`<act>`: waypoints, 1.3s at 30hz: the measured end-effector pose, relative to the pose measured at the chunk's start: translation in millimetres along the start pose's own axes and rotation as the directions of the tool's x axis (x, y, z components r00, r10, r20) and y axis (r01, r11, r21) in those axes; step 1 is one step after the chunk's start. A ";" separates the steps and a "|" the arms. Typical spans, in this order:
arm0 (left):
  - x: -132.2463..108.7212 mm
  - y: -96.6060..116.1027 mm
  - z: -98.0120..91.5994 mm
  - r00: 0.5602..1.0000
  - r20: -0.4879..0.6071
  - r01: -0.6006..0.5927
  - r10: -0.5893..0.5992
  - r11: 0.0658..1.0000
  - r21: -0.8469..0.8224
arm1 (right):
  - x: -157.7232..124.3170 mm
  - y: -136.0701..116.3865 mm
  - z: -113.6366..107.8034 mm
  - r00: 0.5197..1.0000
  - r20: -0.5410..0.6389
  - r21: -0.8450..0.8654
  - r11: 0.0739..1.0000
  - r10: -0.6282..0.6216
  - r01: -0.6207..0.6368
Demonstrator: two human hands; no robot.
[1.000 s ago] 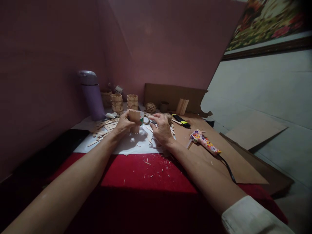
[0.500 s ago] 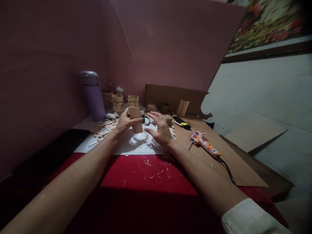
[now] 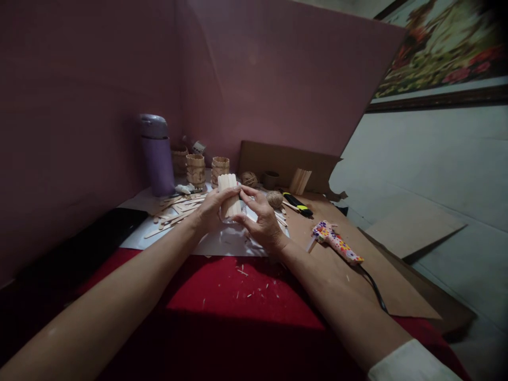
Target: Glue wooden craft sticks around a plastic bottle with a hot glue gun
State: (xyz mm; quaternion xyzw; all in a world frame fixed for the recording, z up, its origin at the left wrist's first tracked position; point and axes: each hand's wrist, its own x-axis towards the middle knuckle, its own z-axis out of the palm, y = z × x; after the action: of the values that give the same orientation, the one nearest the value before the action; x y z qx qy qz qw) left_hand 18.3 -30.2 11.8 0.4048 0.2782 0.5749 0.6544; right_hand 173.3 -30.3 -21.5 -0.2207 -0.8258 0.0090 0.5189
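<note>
Over the white paper, my left hand grips a cup covered in upright wooden craft sticks, thumb across its front. Clear plastic shows at its lower end. My right hand closes on the cup's right side, fingertips near the top and thumb near the bottom. Loose craft sticks lie to the left on the paper. Behind the hands stand two stick-covered cups with wavy rims, one on the left and one nearer the middle.
A purple bottle stands at the left. Right of the hands are a twine ball, a black-and-yellow utility knife and a flowered glue gun with a cord, on cardboard. Wood scraps dot the red cloth.
The cup has been turned, so a paler row of sticks faces me. My right hand has moved left from open air onto the cup's side. The view has shifted slightly.
</note>
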 end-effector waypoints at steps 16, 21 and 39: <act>-4.9 -4.6 10.0 0.986 -0.135 -0.093 0.098 0.995 0.040 | -1.9 -3.1 -0.3 0.998 -0.042 0.088 0.995 0.043 -0.039; -2.3 -8.4 7.5 0.981 -0.150 -0.119 0.126 0.991 0.053 | -2.3 -3.4 -0.6 0.998 -0.038 0.095 0.995 0.043 -0.040; -5.4 -3.3 7.7 0.959 -0.136 -0.226 0.250 0.959 0.174 | -1.0 -5.5 -3.4 0.997 -0.028 0.065 0.996 0.065 -0.063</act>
State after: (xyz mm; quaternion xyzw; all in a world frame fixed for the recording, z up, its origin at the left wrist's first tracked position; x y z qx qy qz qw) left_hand 25.4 -37.2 12.5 0.4391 0.3220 0.6560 0.5227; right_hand 174.7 -36.4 -19.5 -0.2305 -0.8098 0.0487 0.5373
